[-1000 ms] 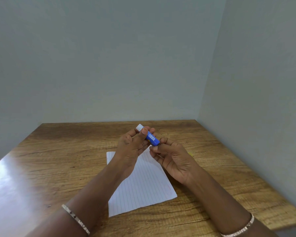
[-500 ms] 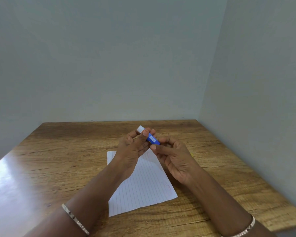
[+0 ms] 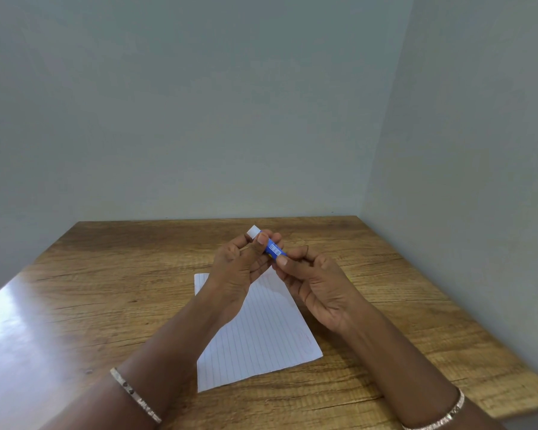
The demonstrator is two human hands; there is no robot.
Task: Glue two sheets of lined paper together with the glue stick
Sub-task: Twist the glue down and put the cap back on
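step: likely uncapping glue stick (image 3: 273,249) above lined paper (image 3: 261,336) | left fingers (image 3: 262,239) grasp cap end, right fingers (image 3: 282,261) pinch base | pull straight, steady

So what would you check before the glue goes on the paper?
1. Glue stick firmly held: ok. The left hand grips its upper part and the right hand pinches its lower end.
2. Cap off: cannot tell. The white tip could be cap or glue.
3. Paper flat on the table: ok.
4. Second sheet ready: cannot tell. Only one sheet shows.
5. Tip on the paper: not ok. It points up and away.
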